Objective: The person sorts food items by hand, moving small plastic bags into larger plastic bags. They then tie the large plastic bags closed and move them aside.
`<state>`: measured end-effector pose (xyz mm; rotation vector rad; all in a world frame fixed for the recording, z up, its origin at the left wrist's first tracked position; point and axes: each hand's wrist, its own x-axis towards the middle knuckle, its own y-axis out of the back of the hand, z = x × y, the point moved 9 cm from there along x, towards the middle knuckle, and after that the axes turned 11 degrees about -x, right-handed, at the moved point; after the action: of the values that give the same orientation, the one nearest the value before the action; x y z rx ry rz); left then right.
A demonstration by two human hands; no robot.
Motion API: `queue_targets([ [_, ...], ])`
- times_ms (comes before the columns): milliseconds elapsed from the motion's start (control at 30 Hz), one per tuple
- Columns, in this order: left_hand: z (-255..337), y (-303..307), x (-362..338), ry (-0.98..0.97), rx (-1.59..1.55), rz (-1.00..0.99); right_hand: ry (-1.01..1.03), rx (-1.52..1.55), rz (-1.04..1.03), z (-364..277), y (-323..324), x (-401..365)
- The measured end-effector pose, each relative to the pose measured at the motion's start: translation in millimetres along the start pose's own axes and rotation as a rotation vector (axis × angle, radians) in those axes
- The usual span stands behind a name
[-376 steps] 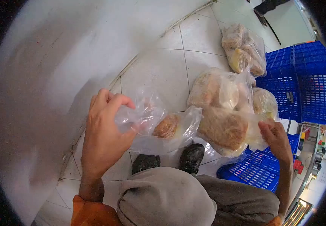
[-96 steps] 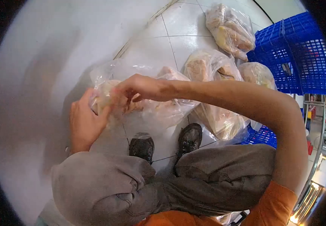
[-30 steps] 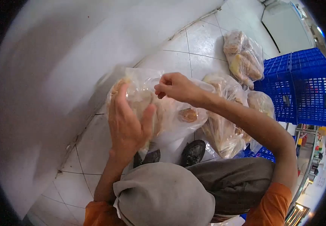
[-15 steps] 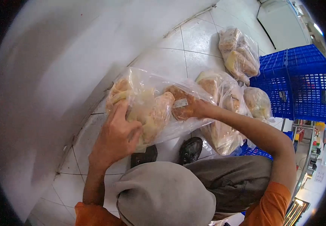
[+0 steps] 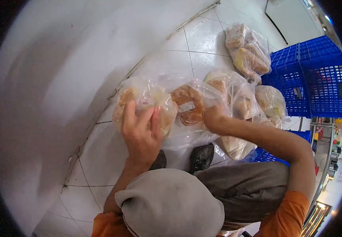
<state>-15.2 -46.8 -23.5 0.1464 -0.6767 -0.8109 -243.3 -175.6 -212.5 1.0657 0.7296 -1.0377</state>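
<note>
In front of me on the floor lies a long clear plastic bag [image 5: 188, 136] with browned, bread-like pieces inside. My left hand [image 5: 141, 128] rests on its left end, fingers spread over the pale, lumpy contents [image 5: 167, 110]. My right hand [image 5: 215, 118] is closed at the bag's right end, seemingly on the gathered plastic; its fingertips are hidden. Between the hands sits a round brown piece [image 5: 188, 96] bearing a white label [image 5: 186, 106]. Just right of my right hand stands another filled plastic bag [image 5: 238, 104].
More filled bags stand on the tiles, one [image 5: 271, 104] at right and one [image 5: 248, 49] farther back. Blue plastic crates [image 5: 305, 79] are stacked at right. A white wall [image 5: 60, 87] runs along the left. My shoes [image 5: 201, 158] are just below the bag.
My left hand has moved right and its fingers have spread on the bag. The left end of the bag looks more bunched up. My right hand has shifted slightly, uncovering more of the labelled piece.
</note>
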Motion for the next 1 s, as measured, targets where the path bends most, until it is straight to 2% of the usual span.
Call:
queue_targets([
  [33, 1, 0, 1, -0.008, 0.008, 0.010, 0.003, -0.001, 0.004, -7, 3, -8],
  [100, -1, 0, -1, -0.024, 0.021, 0.029, 0.050, -0.452, 0.649, -30, 85, -64],
  [133, -1, 0, -1, -0.041, 0.030, 0.047, 0.048, -0.453, 0.648, -38, 79, -55],
  [200, -5, -2, -3, -0.014, 0.007, 0.046, 0.157, -0.003, 0.480, -50, 52, -27],
  [233, -7, -2, -4, 0.014, -0.008, 0.044, 0.158, -0.002, 0.478, -48, 44, -26],
  [300, -5, -2, -3, 0.007, -0.010, 0.039, 0.058, 0.563, 0.769, -7, 61, -45],
  [333, -4, -2, -2, 0.002, -0.010, 0.033, 0.057, 0.566, 0.771, -2, 67, -48],
  [400, -3, -3, -2, 0.003, -0.007, 0.025, 0.165, 0.520, 0.609, -9, 67, -44],
  [433, -3, -4, -2, 0.006, -0.005, 0.019, 0.167, 0.521, 0.608, -13, 64, -41],
  [500, 3, -6, 1, -0.004, -0.010, 0.018, 0.132, -0.196, 0.855, -45, 62, -43],
  [600, 5, -8, -1, -0.019, -0.020, 0.013, 0.096, -0.169, 0.931, -60, 34, -44],
  [700, 6, -9, -3, -0.022, -0.024, 0.022, 0.155, -0.025, 0.912, -46, 23, -41],
  [800, 9, -7, -1, -0.036, 0.003, 0.025, 0.142, -0.243, 1.023, -35, 29, -32],
  [833, 12, -7, 0, -0.058, 0.031, 0.024, 0.105, -0.452, 1.068, -39, 30, -28],
  [900, 14, -7, -1, -0.044, 0.021, 0.017, -0.039, -1.118, 1.091, -54, 21, -10],
  [933, 13, -7, -3, -0.027, 0.015, 0.013, -0.088, -1.424, 1.072, -61, 12, -2],
  [1000, 15, -9, -7, -0.018, -0.019, -0.004, -0.096, -1.842, 0.996, -71, 1, 8],
])
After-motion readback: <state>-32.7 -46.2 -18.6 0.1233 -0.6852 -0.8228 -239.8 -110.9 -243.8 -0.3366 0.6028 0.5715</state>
